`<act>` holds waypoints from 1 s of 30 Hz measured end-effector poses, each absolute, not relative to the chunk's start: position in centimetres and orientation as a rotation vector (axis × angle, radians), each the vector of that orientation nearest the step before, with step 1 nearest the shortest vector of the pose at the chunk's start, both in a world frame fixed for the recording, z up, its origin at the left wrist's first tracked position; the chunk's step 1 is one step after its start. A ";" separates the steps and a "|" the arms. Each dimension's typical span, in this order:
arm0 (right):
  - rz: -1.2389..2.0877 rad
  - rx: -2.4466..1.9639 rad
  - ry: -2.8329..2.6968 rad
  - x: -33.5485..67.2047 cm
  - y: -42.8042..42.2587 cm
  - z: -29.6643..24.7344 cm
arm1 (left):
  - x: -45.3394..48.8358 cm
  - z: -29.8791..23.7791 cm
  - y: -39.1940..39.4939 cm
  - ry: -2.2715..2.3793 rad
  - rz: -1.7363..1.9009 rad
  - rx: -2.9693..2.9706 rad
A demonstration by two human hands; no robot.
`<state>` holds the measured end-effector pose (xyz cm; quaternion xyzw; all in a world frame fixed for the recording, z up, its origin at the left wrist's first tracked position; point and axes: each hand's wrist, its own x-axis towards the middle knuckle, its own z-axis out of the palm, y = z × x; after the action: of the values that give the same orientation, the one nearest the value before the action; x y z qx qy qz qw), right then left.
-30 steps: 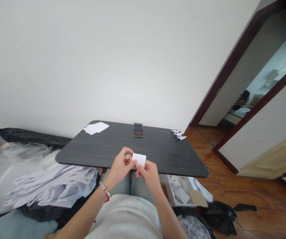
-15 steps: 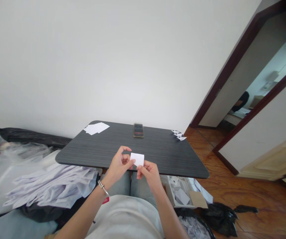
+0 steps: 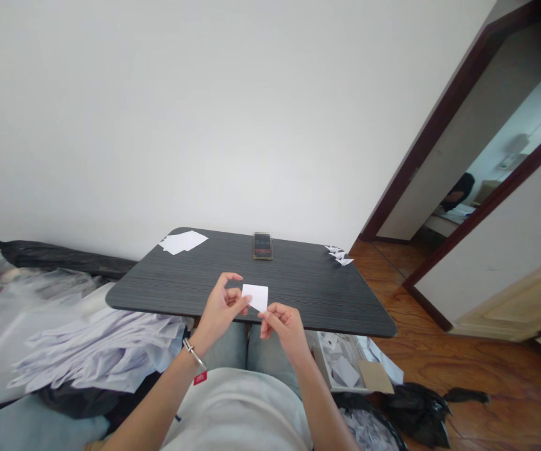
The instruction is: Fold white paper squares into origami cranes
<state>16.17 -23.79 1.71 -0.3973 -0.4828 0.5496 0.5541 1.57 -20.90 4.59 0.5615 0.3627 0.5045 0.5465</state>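
Observation:
A small white paper slip (image 3: 255,296) is pinched between my two hands over the near edge of the dark table (image 3: 298,294). My left hand (image 3: 220,308) grips its lower left edge with thumb and fingers closed. My right hand (image 3: 280,320) pinches its lower right corner. A silver bracelet sits on my left wrist.
On the table lie a stack of white slips (image 3: 182,241) at the far left, a phone (image 3: 262,245) at the far middle and several folded paper triangles (image 3: 339,254) at the far right. Crumpled white sheets (image 3: 96,351) lie left; a cardboard box (image 3: 345,366) and black bags lie right.
Both hands with the slip have drifted slightly left and forward over the table edge. The slip has tilted to a flatter angle.

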 end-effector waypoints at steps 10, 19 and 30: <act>1.345 -0.892 -1.140 16.4 -23.7 1.6 | 1.5 4.6 -20.9 0.869 1.223 1.333; 1.273 -0.948 -1.131 15.8 -23.8 1.1 | 2.4 4.2 -21.3 0.911 1.192 1.381; 1.271 -0.940 -1.098 16.0 -23.7 1.2 | 2.0 3.9 -21.0 0.763 1.128 1.367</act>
<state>16.02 -23.67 1.16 -0.4006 -0.4680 0.5420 0.5716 2.03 -20.96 3.92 0.5824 0.3248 0.4804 0.5697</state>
